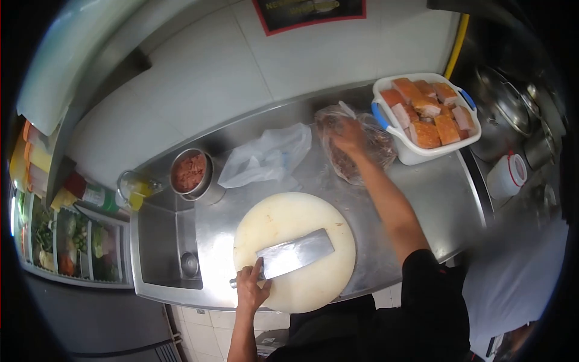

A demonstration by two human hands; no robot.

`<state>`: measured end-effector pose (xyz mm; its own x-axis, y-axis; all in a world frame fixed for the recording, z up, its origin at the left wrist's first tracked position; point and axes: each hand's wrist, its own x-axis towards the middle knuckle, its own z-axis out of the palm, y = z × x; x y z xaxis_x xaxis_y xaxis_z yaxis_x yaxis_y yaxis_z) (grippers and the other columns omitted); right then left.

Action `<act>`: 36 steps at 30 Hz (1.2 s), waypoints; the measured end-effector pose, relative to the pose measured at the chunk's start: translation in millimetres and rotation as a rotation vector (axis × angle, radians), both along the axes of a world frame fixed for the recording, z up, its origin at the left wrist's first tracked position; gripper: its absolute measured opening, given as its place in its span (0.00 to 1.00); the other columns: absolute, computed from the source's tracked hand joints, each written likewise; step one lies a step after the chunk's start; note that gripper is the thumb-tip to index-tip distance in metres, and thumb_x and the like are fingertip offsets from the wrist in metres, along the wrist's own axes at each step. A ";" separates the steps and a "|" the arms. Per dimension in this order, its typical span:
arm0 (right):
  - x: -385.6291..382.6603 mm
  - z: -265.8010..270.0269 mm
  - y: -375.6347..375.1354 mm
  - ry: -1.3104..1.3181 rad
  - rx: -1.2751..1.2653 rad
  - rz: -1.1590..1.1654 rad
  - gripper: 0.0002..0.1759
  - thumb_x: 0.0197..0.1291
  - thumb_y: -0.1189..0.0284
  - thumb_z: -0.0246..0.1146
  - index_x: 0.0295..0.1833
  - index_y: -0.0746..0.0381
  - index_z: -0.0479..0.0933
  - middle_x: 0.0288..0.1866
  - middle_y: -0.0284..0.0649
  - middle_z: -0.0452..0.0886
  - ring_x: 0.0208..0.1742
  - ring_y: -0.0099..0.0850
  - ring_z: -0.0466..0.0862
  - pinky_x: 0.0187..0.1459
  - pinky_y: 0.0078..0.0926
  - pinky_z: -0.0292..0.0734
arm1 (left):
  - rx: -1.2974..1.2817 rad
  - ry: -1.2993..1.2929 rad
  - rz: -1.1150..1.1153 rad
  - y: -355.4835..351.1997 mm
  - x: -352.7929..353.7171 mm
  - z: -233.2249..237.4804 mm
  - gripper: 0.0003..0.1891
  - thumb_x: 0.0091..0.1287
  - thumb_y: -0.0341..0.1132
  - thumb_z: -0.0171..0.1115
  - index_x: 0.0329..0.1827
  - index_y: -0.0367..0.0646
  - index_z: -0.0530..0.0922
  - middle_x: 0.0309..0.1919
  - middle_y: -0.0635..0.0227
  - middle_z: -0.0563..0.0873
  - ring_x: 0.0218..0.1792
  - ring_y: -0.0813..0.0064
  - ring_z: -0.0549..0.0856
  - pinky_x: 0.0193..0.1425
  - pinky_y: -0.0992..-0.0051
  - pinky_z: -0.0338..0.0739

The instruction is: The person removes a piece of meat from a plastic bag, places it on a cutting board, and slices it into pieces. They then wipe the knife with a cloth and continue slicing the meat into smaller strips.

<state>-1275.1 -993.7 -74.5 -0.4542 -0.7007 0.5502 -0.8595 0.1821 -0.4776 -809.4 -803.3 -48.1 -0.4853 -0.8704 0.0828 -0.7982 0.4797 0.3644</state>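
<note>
A cleaver [298, 252] lies flat on the round white cutting board [289, 211]. My left hand [251, 287] is closed around the cleaver's handle at the board's lower left edge. My right hand [348, 135] reaches across the counter to a clear plastic bag [356, 160] with dark brown contents; its fingers are blurred against the bag's upper left part, and I cannot make out whether they grip it. Left of that bag lies a crumpled white plastic bag [268, 157].
A white tub [410, 151] with blue handles holds several roasted meat pieces. A metal pot [208, 190] of minced meat stands near the sink [163, 253]. Lidded pots [503, 114] and a white container [506, 176] are at right. Another person [512, 271] stands there.
</note>
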 end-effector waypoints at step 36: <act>64.8 -60.6 321.3 -0.221 0.598 -0.262 0.20 0.67 0.57 0.56 0.36 0.62 0.84 0.33 0.55 0.86 0.37 0.56 0.86 0.45 0.53 0.79 | -0.170 -0.041 -0.021 -17.0 1.9 -36.5 0.34 0.50 0.32 0.67 0.66 0.49 0.78 0.32 0.66 0.83 0.35 0.60 0.82 0.42 0.59 0.72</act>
<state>-1210.3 -672.4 -135.1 -0.7072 -0.7067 -0.0224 -0.6449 0.6577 -0.3893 -807.6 -820.4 -84.7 -0.5093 -0.8351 0.2080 -0.7997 0.5486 0.2440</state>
